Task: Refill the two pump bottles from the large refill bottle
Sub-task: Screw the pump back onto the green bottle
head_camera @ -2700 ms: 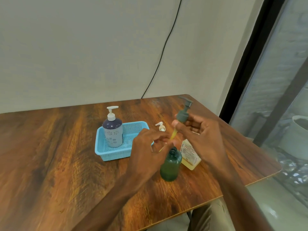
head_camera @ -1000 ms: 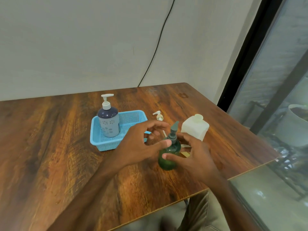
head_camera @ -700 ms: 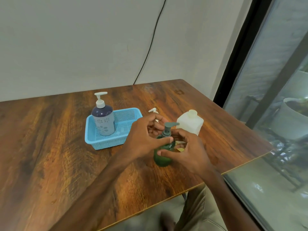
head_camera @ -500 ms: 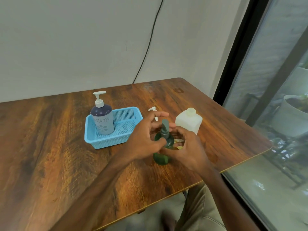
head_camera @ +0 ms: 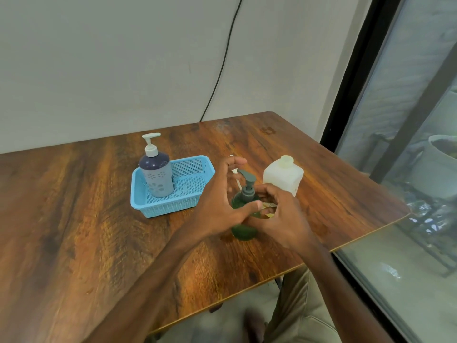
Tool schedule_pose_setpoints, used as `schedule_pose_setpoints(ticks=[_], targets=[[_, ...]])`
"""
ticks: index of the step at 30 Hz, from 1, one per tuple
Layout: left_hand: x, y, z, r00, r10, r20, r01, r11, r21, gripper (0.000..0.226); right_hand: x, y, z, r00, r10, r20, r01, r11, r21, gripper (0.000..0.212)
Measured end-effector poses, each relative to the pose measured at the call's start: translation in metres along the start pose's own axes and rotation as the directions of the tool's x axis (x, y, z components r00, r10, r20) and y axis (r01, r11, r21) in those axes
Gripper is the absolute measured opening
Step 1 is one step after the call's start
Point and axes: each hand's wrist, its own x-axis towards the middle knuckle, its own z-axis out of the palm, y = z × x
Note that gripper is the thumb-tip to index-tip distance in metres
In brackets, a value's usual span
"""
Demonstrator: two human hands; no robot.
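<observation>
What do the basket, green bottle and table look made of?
The basket: pale blue plastic, matte; moulded mesh walls. The green bottle: probably translucent plastic, slightly glossy; light shows through. The table: wood-grain top with soft sheen; solid wood or laminate, can't tell.

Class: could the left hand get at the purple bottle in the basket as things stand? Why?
Probably yes. The purple bottle stands upright in the basket, just left of the left hand, only its low wall between. That hand is at the green bottle, so it must leave that first.
</observation>
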Motion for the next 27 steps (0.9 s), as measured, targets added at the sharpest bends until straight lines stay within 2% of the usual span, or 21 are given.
schedule_pose_setpoints(ticks=[1, 4, 8, 11, 14, 16, 20, 22, 24, 27], targets=[[0.001, 0.000, 0.001, 0.999, -0.012, -0.048, 0.014, 1.000, 0.027, 0.082, 0.000, 0.000, 0.000, 1.000, -0.003, -0.005, 0.003, 1.000, -0.003, 0.059], [0.001, -0.001, 0.004, 0.994, -0.003, -0.113, -0.004, 0.998, -0.064, 0.081, -0.001, 0.000, 0.001, 1.000, -0.002, -0.010, 0.002, 1.000, 0.006, 0.059], [-0.002, 0.002, 0.004, 0.998, 0.057, -0.006, -0.058, 0.986, -0.156, 0.078, -0.001, 0.001, 0.002, 1.000, 0.002, -0.010, -0.002, 1.000, 0.008, 0.061], [0.001, 0.001, 0.007, 0.999, 0.049, -0.005, -0.049, 0.999, 0.003, 0.077, -0.001, 0.002, 0.001, 1.000, 0.009, 0.003, -0.009, 1.000, 0.023, 0.060], [-0.001, -0.001, 0.008, 0.984, -0.007, -0.178, 0.031, 0.990, 0.136, 0.057, 0.000, 0.002, 0.003, 1.000, 0.012, -0.015, -0.012, 1.000, 0.010, 0.060], [-0.003, -0.004, 0.007, 0.977, -0.007, -0.213, 0.038, 0.989, 0.144, 0.046, 0.000, 0.002, 0.003, 1.000, 0.016, -0.017, -0.016, 1.000, 0.010, 0.062], [0.003, -0.004, -0.007, 0.996, 0.072, -0.052, -0.057, 0.967, 0.250, 0.034, -0.001, 0.000, 0.003, 1.000, 0.012, -0.018, -0.012, 1.000, 0.023, 0.064], [0.009, -0.005, -0.014, 0.996, 0.083, 0.027, -0.086, 0.969, 0.229, 0.032, -0.001, 0.000, 0.003, 1.000, 0.019, -0.025, -0.019, 1.000, 0.020, 0.066], [0.010, -0.008, -0.018, 0.998, 0.052, 0.041, -0.059, 0.979, 0.194, 0.036, -0.001, 0.000, 0.004, 0.999, 0.025, -0.020, -0.025, 1.000, 0.011, 0.066], [0.002, -0.010, -0.011, 1.000, -0.003, 0.003, 0.002, 0.970, 0.242, 0.051, -0.001, 0.000, 0.004, 0.999, 0.030, -0.020, -0.030, 1.000, 0.004, 0.061]])
